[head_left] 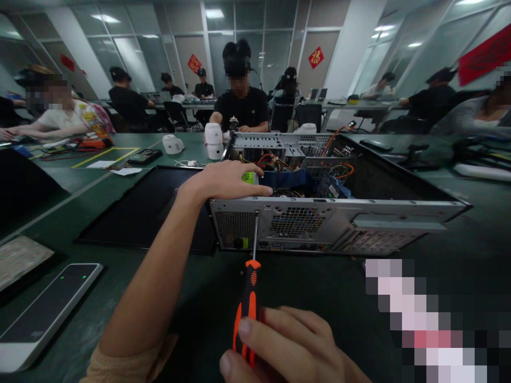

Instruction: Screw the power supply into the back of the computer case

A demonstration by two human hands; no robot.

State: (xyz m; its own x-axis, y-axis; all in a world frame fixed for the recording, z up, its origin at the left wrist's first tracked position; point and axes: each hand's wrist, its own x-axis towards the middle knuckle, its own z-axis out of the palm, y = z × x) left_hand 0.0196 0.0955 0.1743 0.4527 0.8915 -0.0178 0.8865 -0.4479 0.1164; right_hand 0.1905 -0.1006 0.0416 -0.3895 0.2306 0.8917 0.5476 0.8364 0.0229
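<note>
A desktop computer case lies on its side, its interior exposed and its metal rear panel facing me. My left hand rests over the power supply corner, on a part with a yellow-green label, with thumb and index finger stretched apart. In my right hand is a screwdriver with an orange and black handle. Its shaft points away from me, and the tip meets the rear panel near a screw spot beside the perforated grille. Cables and a blue ribbon cable show inside.
A black side panel lies left of the case. Nearer me are a white-edged device with green lights and a flat worn object. White camera-like units stand behind the case. Several people sit at tables beyond; a pixelated area covers the lower right.
</note>
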